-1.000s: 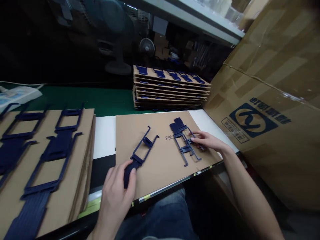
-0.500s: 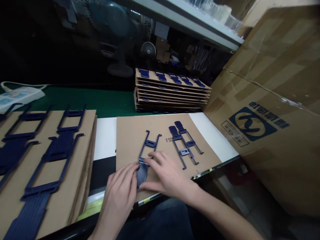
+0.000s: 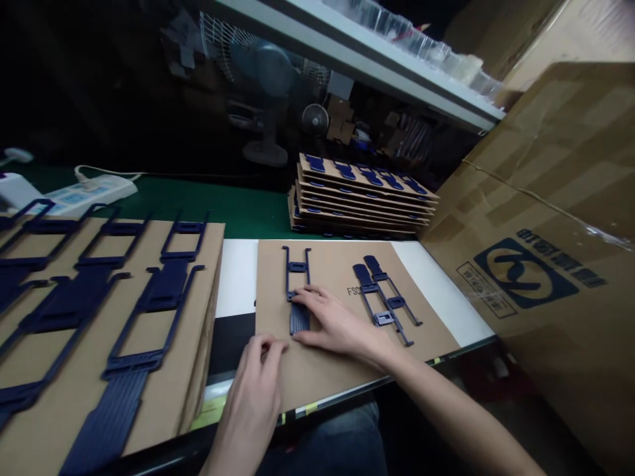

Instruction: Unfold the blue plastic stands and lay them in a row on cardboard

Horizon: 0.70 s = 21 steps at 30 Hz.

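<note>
A dark blue plastic bracket lies on a cardboard sheet, its two hooked legs pointing away from me and its ribbed flat end toward me. My right hand holds this bracket by the ribbed end, fingers at the crosspiece and thumb at the near edge; part of it is hidden beneath the hand. Lower left, my left hand rests near the sheet with loosely bent fingers, apart from the bracket and holding nothing. Two similar brackets lie side by side on the right of the sheet, their legs toward me.
At left, a cardboard stack carries several larger-looking blue brackets. Layered cardboard sheets with blue parts between them stand at the back. A large carton borders the right, a shelf hangs above, and a power strip lies back left.
My left hand has let go of the bracket and drawn back toward me. The bracket, with my right hand on it, has turned straighter and moved farther up the sheet. The camera view has shifted.
</note>
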{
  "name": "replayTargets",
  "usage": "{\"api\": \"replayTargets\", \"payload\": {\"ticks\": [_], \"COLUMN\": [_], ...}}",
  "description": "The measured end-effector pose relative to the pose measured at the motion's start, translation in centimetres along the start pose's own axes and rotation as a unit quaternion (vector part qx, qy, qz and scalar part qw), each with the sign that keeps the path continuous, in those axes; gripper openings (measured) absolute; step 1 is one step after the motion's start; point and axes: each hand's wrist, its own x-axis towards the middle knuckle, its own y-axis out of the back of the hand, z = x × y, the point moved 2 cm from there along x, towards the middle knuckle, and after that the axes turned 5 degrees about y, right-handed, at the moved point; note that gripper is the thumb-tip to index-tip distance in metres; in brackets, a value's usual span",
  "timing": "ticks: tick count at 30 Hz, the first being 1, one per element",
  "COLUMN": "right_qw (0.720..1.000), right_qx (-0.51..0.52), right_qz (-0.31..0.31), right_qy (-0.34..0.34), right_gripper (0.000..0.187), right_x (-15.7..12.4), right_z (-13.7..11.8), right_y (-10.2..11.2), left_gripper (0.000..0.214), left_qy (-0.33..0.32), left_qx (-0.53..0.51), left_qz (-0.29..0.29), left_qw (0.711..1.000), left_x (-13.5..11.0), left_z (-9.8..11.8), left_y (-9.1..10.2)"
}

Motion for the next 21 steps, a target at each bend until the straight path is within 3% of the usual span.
{"api": "replayTargets", "payload": {"ticks": [6, 9, 21], "right_qw": [0.998, 0.999, 1.0], "right_qx": [0.04, 0.027, -0.009], "right_qz": [-0.024, -0.029, -0.023], "right_qy": [0.042, 0.032, 0.006], "right_gripper": [0.072, 0.073, 0.078], "right_x": [4.5, 5.9, 8.0], "right_z": [0.6, 0.3, 1.0], "right_y": [-0.2, -0.5, -0.7], "left_gripper": [0.044, 0.044, 0.042], "left_qy": [0.015, 0.025, 0.04], "left_qx": [-0.028, -0.043, -0.083], "left_qz": [-0.019, -0.024, -0.037], "left_qw": [0.999, 0.998, 0.995], "left_x": [-0.5, -0.6, -0.8], "left_z": [0.1, 0.1, 0.2], "left_y": [0.1, 0.2, 0.3]}}
